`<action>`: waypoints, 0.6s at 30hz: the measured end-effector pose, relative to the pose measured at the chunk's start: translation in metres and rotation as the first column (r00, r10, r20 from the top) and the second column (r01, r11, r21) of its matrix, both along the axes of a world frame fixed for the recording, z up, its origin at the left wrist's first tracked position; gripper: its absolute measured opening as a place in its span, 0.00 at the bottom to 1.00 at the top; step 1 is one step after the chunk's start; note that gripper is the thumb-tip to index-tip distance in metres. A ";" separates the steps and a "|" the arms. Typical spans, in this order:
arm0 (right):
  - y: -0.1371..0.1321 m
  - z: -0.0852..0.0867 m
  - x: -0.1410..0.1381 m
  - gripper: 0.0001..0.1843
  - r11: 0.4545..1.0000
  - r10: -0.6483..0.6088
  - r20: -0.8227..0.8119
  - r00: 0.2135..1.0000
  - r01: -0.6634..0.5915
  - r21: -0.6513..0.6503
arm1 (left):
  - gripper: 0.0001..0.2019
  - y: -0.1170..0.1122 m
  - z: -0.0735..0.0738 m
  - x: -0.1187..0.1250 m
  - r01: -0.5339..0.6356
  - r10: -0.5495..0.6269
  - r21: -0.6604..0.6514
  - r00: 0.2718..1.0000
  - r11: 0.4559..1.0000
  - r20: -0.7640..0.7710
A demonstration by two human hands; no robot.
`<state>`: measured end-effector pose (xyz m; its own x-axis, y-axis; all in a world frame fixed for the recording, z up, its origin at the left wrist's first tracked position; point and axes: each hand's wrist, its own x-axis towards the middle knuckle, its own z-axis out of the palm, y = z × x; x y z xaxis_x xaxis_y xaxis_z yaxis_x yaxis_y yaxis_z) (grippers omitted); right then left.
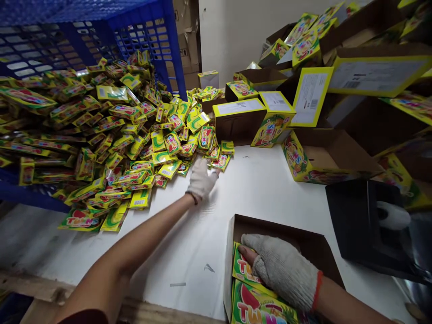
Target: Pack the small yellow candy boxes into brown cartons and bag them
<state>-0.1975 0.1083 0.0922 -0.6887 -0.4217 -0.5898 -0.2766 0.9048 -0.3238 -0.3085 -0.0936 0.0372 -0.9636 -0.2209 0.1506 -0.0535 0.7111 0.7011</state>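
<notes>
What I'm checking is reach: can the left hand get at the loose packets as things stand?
Probably yes: the left hand is at the edge of the loose packets, nothing visibly blocking.

The blue crate (176, 58) is cut off at the top and left, the near box (313, 247) at the bottom. Its packets (251, 301) are partly covered by the right grip (286, 267). Whether anything is held by the left grip (201, 179) cannot be told. Label print (307, 92) is too small to read.
</notes>
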 end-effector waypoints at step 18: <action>0.018 0.051 -0.020 0.27 0.610 -0.409 0.064 0.910 0.324 -0.723 | 0.36 0.027 0.037 0.097 0.256 -0.141 0.254 0.907 0.933 -0.396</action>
